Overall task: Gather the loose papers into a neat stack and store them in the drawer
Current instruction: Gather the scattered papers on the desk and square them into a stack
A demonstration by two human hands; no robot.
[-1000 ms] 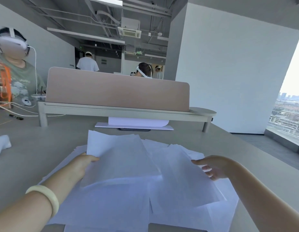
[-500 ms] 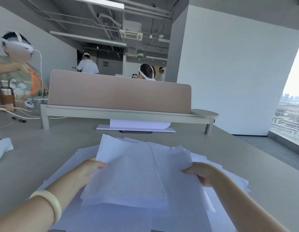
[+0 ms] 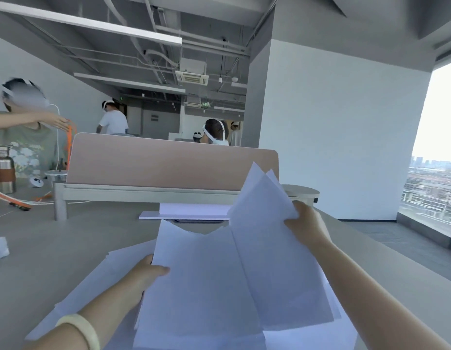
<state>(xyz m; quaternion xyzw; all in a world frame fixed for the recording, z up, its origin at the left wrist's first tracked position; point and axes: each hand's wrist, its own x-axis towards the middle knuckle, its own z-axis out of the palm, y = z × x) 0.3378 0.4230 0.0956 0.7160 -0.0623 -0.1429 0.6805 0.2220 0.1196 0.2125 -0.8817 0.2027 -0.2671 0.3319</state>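
A loose bundle of white paper sheets (image 3: pixel 214 286) is held up off a grey matte table (image 3: pixel 55 238), tilted so that its right side stands higher than its left, with the far corners fanned out of line. The left hand (image 3: pixel 143 274) pinches the bundle's left edge: the thumb lies on top and the fingers are hidden beneath the paper. The right hand (image 3: pixel 309 229) grips the upper right edge, well above the table; its fingertips go behind the sheets, so how they lie cannot be told. A pale green smooth bangle (image 3: pixel 81 330) sits on the left wrist. The lower edge of the view cuts off both forearms and the near end of the bundle. More flat white sheets (image 3: pixel 110 276) lie on the table under and left of the bundle, mostly covered, their number unclear. Behind stands a dusty-pink rounded divider panel (image 3: pixel 169 162) on a pale raised shelf (image 3: pixel 143 193); the lifted corners cover its right end. A white flat card (image 3: pixel 191 210) under the shelf is half hidden. A steel bottle with a brown band (image 3: pixel 3 160) stands at the far left edge.
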